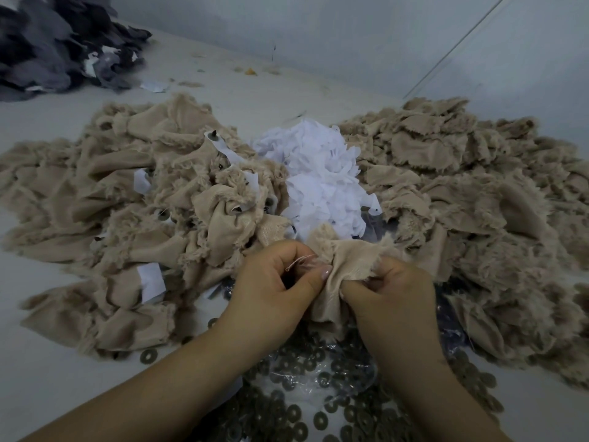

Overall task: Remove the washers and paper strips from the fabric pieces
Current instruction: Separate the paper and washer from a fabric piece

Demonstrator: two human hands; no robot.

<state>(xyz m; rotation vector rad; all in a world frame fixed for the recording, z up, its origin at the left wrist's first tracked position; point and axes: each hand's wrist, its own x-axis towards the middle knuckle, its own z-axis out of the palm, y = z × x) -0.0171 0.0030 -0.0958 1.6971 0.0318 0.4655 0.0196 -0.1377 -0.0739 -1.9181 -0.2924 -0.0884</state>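
Observation:
Both hands hold one beige fabric piece (345, 266) over the middle of the table. My left hand (274, 282) pinches its left edge, with a thin loop of thread showing by the fingers. My right hand (392, 288) grips its right edge. A heap of beige fabric pieces (127, 212) with white paper strips (152, 280) and washers still fixed to them lies on the left. A flatter heap of beige fabric pieces (462, 186) lies on the right. Loose white paper strips (322, 173) are piled between the heaps. Several loose washers (318, 419) lie on a clear plastic sheet under my forearms.
A pile of dark grey fabric (54, 43) sits at the back left corner. Small scraps (250, 71) lie on the pale table near the wall. A single washer (147, 356) rests on the table by the left heap's front edge.

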